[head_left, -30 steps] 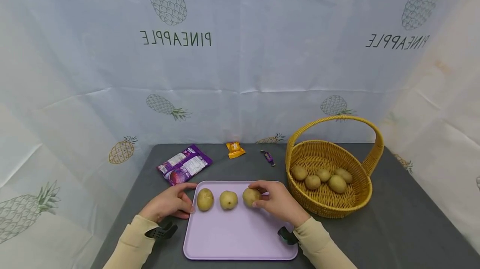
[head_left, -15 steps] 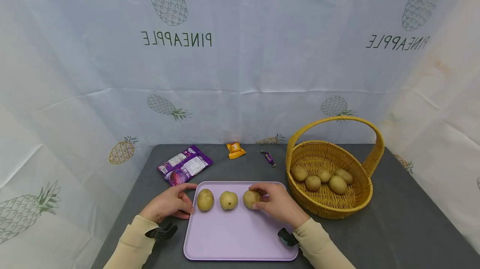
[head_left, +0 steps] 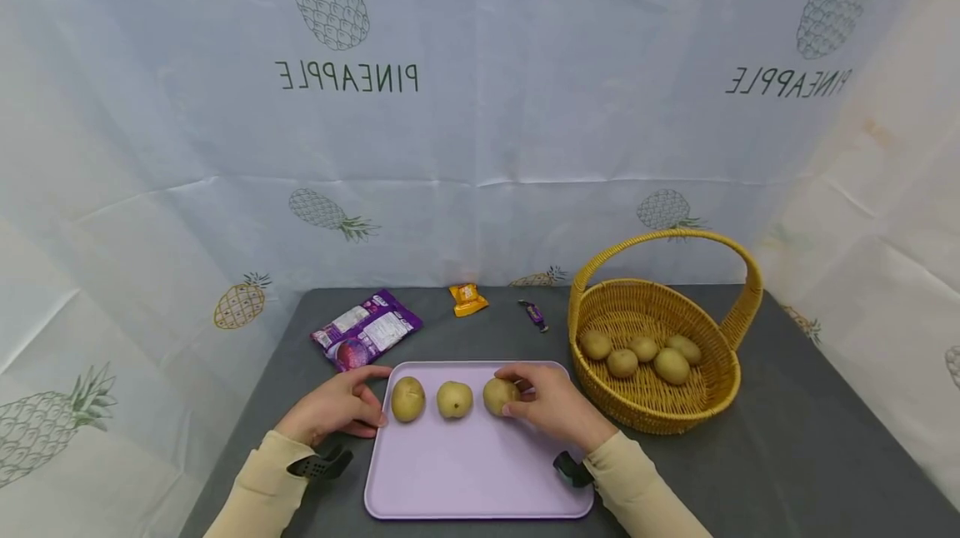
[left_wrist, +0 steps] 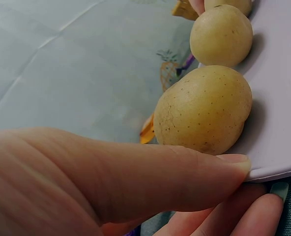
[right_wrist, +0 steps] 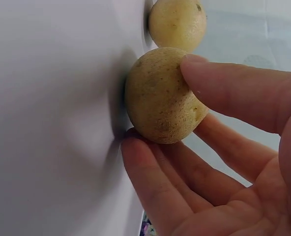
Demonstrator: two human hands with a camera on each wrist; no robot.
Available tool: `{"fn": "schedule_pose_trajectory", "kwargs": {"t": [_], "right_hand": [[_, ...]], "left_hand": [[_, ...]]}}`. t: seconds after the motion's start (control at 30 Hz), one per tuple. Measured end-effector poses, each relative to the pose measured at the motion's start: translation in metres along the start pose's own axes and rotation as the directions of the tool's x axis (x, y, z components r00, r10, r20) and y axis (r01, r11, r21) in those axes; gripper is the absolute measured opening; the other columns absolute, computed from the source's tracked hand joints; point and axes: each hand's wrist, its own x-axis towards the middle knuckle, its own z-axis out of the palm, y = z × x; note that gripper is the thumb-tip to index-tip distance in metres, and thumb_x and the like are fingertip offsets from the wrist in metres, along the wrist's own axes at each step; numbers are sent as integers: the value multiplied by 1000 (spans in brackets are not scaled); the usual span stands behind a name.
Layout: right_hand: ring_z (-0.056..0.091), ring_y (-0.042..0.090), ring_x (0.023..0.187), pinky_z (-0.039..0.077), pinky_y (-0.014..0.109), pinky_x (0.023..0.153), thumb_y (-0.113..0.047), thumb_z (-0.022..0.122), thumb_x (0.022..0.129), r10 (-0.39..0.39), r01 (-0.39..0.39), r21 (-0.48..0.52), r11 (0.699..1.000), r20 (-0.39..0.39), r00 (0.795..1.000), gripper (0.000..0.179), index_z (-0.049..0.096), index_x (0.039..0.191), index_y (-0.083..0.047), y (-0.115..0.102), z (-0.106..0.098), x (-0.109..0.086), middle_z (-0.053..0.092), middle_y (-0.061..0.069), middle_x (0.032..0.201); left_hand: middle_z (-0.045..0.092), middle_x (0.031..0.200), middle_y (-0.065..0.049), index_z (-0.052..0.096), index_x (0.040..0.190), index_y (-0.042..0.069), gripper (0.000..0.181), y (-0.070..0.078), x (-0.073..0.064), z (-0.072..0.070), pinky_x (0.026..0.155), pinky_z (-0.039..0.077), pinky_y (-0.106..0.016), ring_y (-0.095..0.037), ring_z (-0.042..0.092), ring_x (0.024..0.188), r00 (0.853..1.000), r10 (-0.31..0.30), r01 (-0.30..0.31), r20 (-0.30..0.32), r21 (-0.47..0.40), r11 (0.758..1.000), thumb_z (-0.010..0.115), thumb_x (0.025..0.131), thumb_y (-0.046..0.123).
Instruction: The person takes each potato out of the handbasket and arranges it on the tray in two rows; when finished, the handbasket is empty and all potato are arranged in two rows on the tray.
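While the left hand [head_left: 333, 406] pinches the left rim of the lilac tray [head_left: 480, 471], the right hand [head_left: 557, 406], half closed, holds the tray's rightmost potato [head_left: 498, 396] between thumb and fingers, toward the far edge and just left of the palm.

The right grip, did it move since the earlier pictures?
No. In the head view, the right grip still holds the potato at the same spot on the tray.

We hold the tray [head_left: 480, 471] by its edge with our left hand [head_left: 339, 406], a potato [head_left: 497, 396] with our right hand [head_left: 553, 406].
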Motion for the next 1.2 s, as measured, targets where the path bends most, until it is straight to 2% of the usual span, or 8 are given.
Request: {"fn": "schedule_pose_trajectory", "kwargs": {"t": [0.17, 0.4, 1.2], "right_hand": [[72, 26, 112, 65, 37, 92, -9, 86, 90, -4, 5, -6, 1000, 19, 1000, 48, 71, 135, -2, -1, -2, 1, 76, 10, 125], [71, 26, 114, 63, 46, 95, -16, 87, 90, 28, -27, -15, 1000, 47, 998, 57, 67, 142, -1, -2, -5, 1, 75, 11, 126], [72, 24, 114, 63, 46, 97, -21, 88, 90, 57, -57, -16, 998, 36, 998, 56, 68, 140, -6, 5, -7, 2, 76, 8, 127]], "left_hand": [[68, 90, -11, 40, 160, -3, 86, -1, 0, -1, 72, 69, -41, -21, 72, 78, 1000, -3, 3, -3, 3, 1000, 82, 85, -1], [68, 90, -12, 40, 160, -3, 86, -1, 0, -1, 72, 69, -41, -21, 72, 78, 1000, -1, 1, -1, 4, 1000, 82, 85, -1], [69, 91, -12, 40, 160, -2, 86, 1, 2, 0, 72, 69, -40, -21, 72, 78, 1000, -12, 12, -3, 17, 1000, 83, 86, 0]]}}
